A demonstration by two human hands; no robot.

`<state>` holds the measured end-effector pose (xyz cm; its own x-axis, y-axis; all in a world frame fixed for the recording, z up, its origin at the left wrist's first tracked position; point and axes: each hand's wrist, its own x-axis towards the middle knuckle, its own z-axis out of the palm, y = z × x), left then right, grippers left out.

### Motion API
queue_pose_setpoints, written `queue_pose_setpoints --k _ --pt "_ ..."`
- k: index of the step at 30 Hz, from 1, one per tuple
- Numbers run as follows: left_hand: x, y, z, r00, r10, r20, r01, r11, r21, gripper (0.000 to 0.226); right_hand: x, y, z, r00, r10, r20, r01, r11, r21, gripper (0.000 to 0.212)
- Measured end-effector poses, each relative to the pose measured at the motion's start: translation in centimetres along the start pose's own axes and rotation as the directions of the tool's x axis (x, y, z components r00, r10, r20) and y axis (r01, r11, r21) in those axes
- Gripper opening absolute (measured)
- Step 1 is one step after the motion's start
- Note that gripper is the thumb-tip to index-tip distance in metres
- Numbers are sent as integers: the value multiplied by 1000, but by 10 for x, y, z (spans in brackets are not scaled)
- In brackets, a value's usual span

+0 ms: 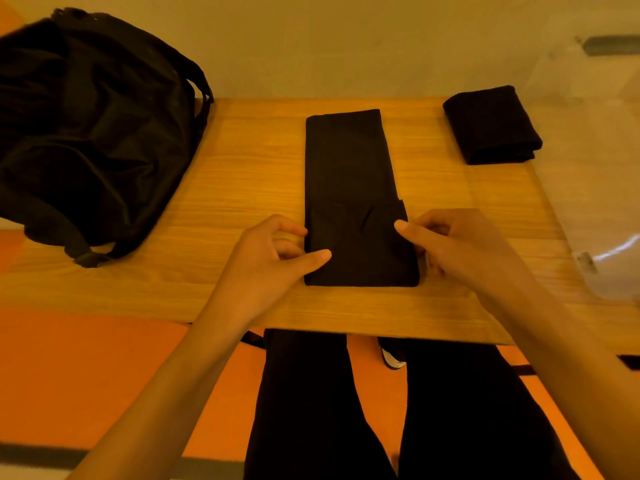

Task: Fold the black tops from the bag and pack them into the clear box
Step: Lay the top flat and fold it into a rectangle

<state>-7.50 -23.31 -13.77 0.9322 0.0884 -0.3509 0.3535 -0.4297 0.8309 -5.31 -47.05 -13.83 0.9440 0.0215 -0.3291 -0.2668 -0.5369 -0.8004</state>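
black top [353, 188] lies as a long narrow strip on the bench [242, 168], its near end between the hands. left hand [273, 261] pinches the left edge, thumb on the cloth; right hand [464, 251] pinches the right edge, forefinger on top. best lift both corners together and carry them level to the far end, edges matched. beyond the right hand: a folded top [491, 126] and the clear box [595, 188]; beyond the left, the bag [90, 133].
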Motion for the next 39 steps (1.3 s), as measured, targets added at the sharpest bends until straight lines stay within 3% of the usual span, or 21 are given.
queue_pose_setpoints --k 4,7,9,12,13,15,18,20,26,32,39 --pt "-12 -8 3 994 57 -93 -58 998 -11 31 -8 2 4 1000 1 -23 0 1000 6 19" --pt "-19 -15 9 976 120 -183 -102 989 105 30 -12 3 10 997 -38 -68 29 991 -129 18" --pt "-23 -17 12 972 132 -196 -119 990 77 34 -12 4 12 989 -73 -127 42 972 -232 22" --pt "-28 -23 14 973 135 -190 -141 990 -19 36 -2 -8 15 909 -282 -307 127 888 -442 28" --pt "-29 -25 15 970 138 -199 -147 988 -35 35 7 -16 17 879 -381 -285 201 841 -503 29" --pt "-29 -26 16 972 117 -205 -131 990 -56 31 29 -37 27 854 -513 -84 393 744 -541 31" --pt "-28 -26 13 982 76 -173 -87 994 -61 24 56 -66 43 848 -475 236 525 684 -507 38" --pt "-26 -28 9 987 69 -147 -81 994 -78 23 67 -75 52 831 -436 345 556 638 -533 40" --pt "-27 -35 10 981 135 -140 -148 985 -86 22 80 -72 52 825 -386 413 550 716 -430 26" --pt "-29 -37 14 970 159 -183 -159 987 13 13 86 -66 51 809 -401 430 563 739 -369 16" --pt "-36 -34 17 959 154 -238 -120 981 152 24 89 -62 61 801 -486 351 589 745 -313 15"
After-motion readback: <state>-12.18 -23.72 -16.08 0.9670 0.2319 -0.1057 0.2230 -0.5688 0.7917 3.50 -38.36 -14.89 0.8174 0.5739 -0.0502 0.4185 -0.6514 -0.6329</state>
